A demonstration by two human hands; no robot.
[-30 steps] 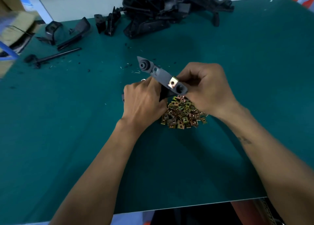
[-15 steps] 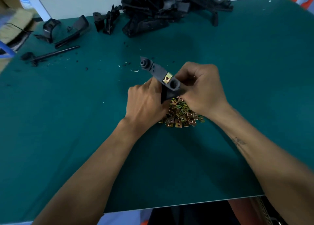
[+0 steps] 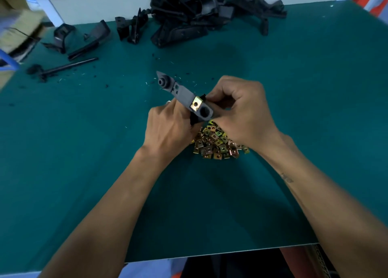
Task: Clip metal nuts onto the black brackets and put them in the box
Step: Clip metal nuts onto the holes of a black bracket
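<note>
**A:** Where is the bracket?

**B:** The bracket [image 3: 184, 94] is held up over the green mat [image 3: 294, 88], between both hands. The left hand [image 3: 168, 128] has its fingers curled round the lower part from beneath. The right hand [image 3: 241, 111] pinches the near end from the side, fingers bent in, thumb against the black plastic.

**A:** And the nut?

**B:** One metal nut [image 3: 196, 105] sits clipped on the bracket, just beside the right fingertips, next to a round hole at the near end. The far end, with a round boss, points up and away from both hands.

**A:** What lies under the hands?

**B:** A heap of loose nuts [image 3: 218, 143] on the mat, directly below the right hand's palm and touching neither hand that I can tell. Well beyond the fingers, at the mat's far edge, lies a pile of black brackets [image 3: 199, 10]; a thin black rod [image 3: 63, 68] lies far off to the left.
</note>
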